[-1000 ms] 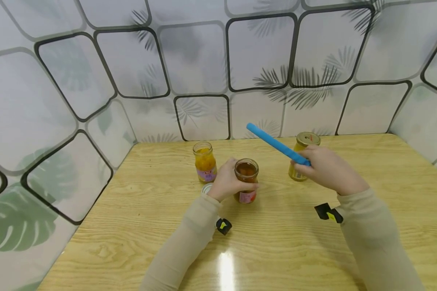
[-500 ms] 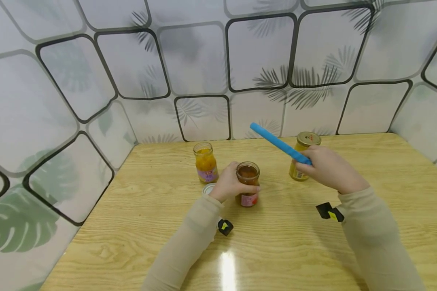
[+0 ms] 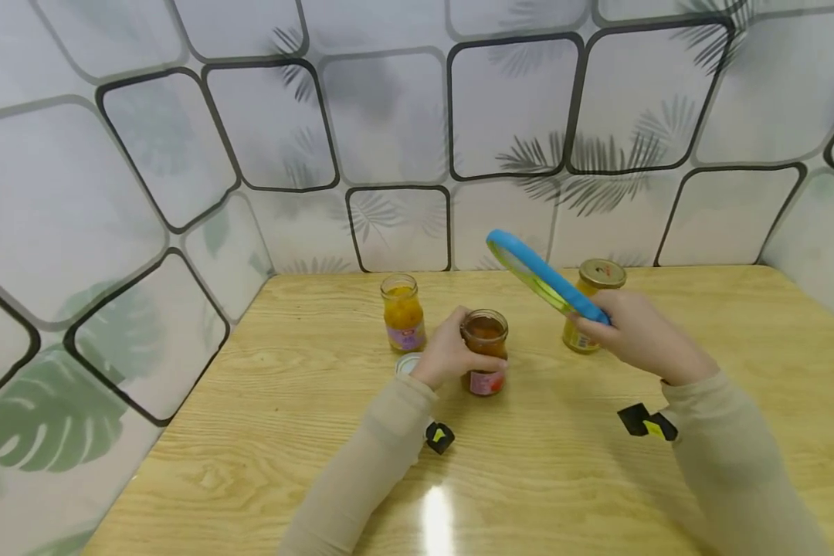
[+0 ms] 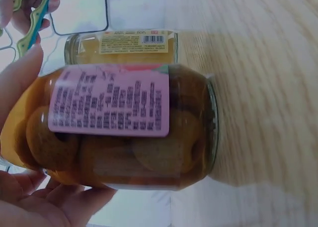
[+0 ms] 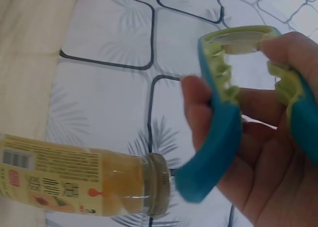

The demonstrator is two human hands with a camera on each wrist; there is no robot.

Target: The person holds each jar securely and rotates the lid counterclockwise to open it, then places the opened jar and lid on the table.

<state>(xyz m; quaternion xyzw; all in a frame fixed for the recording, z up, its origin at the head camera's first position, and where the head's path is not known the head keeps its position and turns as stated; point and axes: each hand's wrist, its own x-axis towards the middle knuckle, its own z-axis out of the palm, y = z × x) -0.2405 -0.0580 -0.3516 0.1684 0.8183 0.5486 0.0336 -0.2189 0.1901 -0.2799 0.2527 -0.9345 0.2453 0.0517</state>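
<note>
My left hand (image 3: 452,355) grips an uncapped glass jar (image 3: 485,347) with brown syrup, round fruit pieces and a pink label. In the left wrist view this jar (image 4: 124,127) stands on the table, with the thumb on one side and fingers on the other. My right hand (image 3: 642,336) holds a blue and green jar opener (image 3: 545,274) in the air, to the right of the jar. In the right wrist view, a round pale piece, apparently a lid (image 5: 243,42), sits in the looped end of the opener (image 5: 213,137).
A capped yellow jar (image 3: 580,333) stands behind my right hand. An uncapped jar of orange fruit (image 3: 403,316) with a purple label is at the back left. A loose lid (image 3: 408,363) lies in front of it, partly hidden by my left hand. Patterned wall panels (image 3: 396,116) border the table (image 3: 264,417).
The brown jar has come slightly nearer in my left hand. The opener has tilted, so its green inner side now shows. The head view has shifted a little.
</note>
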